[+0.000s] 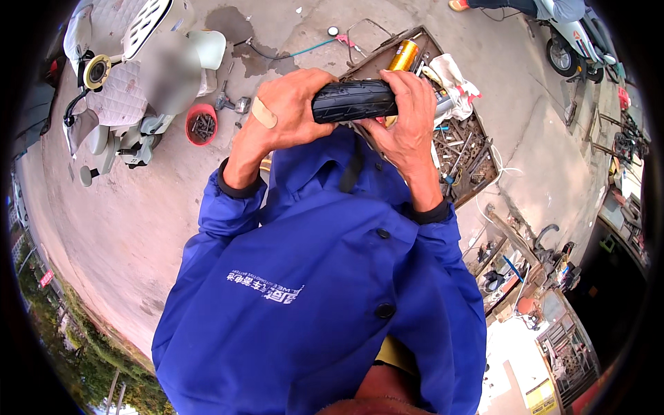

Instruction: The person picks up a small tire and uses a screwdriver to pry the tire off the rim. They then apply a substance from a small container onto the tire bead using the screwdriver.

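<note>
Both hands are raised in front of my blue jacket (318,249), gripping a black rubber tyre (353,102), seen edge-on with its tread up. My left hand (283,111), with a tan plaster on its back, is closed round the tyre's left end. My right hand (408,121) is wrapped over its right end, thumb underneath. Just beyond it lies a rusty metal tray (487,162) holding loose tools, a yellow spray can (403,55) and a white cloth (448,72).
A pale scooter (107,117) stands at the upper left beside a red bucket (200,142) of metal parts and a power tool (225,100). A hose (304,52) crosses the concrete. Another scooter (564,55) and a person's leg (498,5) are at upper right; cluttered tools (512,270) lie lower right.
</note>
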Demonstrator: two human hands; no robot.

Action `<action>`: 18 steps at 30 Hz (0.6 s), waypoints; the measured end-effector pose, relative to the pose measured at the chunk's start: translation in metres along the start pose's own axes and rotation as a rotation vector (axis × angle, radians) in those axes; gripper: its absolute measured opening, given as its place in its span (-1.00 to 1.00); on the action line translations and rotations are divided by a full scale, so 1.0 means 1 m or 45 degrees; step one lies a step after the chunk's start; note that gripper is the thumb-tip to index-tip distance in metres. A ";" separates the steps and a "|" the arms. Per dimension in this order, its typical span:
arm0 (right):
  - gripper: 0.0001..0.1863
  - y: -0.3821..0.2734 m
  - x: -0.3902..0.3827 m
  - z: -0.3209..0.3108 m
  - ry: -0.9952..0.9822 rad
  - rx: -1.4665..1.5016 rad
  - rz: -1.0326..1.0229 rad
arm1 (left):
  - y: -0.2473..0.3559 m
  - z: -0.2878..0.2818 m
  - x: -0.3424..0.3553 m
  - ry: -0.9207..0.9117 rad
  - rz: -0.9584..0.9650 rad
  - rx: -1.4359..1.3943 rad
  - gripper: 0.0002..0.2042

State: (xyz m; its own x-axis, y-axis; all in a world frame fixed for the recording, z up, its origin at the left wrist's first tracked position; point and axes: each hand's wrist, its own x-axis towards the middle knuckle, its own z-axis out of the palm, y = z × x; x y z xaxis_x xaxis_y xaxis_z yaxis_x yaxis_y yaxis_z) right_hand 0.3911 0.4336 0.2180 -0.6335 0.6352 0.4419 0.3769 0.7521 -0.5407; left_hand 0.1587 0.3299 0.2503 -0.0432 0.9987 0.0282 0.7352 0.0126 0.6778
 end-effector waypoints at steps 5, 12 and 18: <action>-0.06 -0.007 0.011 0.008 -0.027 0.013 -0.007 | -0.012 -0.006 -0.004 0.011 -0.037 -0.054 -0.45; -0.07 -0.003 0.017 0.008 -0.054 0.005 -0.015 | -0.012 -0.008 -0.001 0.025 -0.047 -0.073 -0.45; -0.07 0.001 0.015 0.006 -0.057 0.003 -0.018 | -0.009 -0.001 -0.001 0.071 -0.013 -0.029 -0.48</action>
State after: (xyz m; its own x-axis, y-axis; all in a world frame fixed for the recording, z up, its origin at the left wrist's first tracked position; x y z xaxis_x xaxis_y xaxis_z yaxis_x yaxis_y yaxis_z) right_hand 0.3781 0.4432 0.2200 -0.6686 0.6157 0.4170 0.3662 0.7607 -0.5360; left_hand 0.1514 0.3287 0.2454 -0.0890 0.9941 0.0617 0.7188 0.0212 0.6949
